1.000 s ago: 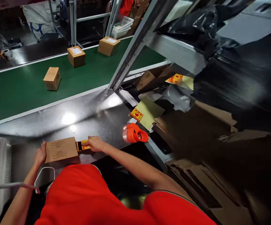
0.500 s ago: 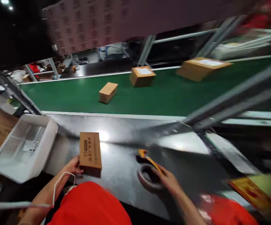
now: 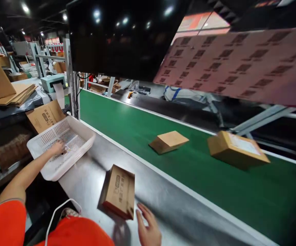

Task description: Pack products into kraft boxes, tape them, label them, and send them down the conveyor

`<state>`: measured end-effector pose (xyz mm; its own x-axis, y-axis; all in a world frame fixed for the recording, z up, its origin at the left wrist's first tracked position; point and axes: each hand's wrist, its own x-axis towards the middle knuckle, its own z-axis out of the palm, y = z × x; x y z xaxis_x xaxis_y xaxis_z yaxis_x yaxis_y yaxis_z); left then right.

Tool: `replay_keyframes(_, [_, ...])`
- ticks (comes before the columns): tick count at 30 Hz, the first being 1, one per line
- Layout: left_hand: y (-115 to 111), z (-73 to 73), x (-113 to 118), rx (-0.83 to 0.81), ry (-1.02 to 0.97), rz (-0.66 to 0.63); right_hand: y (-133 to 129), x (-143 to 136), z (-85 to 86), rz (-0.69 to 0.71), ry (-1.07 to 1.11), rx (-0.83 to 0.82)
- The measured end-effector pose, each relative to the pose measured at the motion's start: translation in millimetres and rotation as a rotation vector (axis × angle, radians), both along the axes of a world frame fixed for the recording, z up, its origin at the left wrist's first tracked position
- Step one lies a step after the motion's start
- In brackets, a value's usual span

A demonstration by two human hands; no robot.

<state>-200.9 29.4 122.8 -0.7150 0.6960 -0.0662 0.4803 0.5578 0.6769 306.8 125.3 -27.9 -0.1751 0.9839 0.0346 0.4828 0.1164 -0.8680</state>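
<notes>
My left hand reaches down into the white plastic basket, at a small label-like item; its fingertips are too small and blurred to tell what they grip. On the metal table lies a closed brown carton with dark print on top. My right hand is just right of the carton's near corner, thumb and fingers apart, holding nothing.
Beyond the table runs a green conveyor belt bearing a small carton and a labelled carton. A printed carton stands behind the basket. Flat cardboard and a label printer are at the left.
The view has swung left. My left hand has left the carton and gone into the basket. My right hand has let go of the tape dispenser, now out of view, and is beside the carton.
</notes>
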Motion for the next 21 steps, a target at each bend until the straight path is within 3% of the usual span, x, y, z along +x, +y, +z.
replay_keyframes(3, [-6.3,-12.6,-4.8,-0.006,-0.004,0.014,-2.8,-19.9,15.5,0.091,0.09,0.005])
replay_keyframes(6, [-5.0,-5.2,-1.5,0.055,0.003,0.019,-4.9,-23.9,21.3,0.138,0.16,-0.011])
replay_keyframes(8, [1.1,3.3,16.5,0.135,0.001,0.007,-7.5,-30.7,25.6,0.172,0.193,-0.033])
replay_keyframes(10, [10.2,4.9,54.7,0.217,-0.029,-0.053,-12.5,-46.5,35.6,0.197,0.225,-0.066])
replay_keyframes(12, [17.8,-4.5,109.2,0.294,-0.21,-0.172,-18.2,-69.1,53.1,0.217,0.294,-0.111])
replay_keyframes(14, [19.2,-22.3,166.7,0.327,-0.608,-0.277,-20.5,-90.4,74.8,0.204,0.363,-0.129])
replay_keyframes(16, [14.8,-41.1,212.1,0.247,-0.9,-0.32,-19.0,-101.2,92.7,0.157,0.338,-0.112])
replay_keyframes(18, [9.8,-54.8,237.8,0.175,-0.951,-0.325,-19.4,-98.4,100.5,0.138,0.27,-0.125])
replay_keyframes(21, [7.6,-62.2,247.7,0.23,-0.894,-0.318,-33.1,-78.7,94.0,0.161,0.233,-0.174])
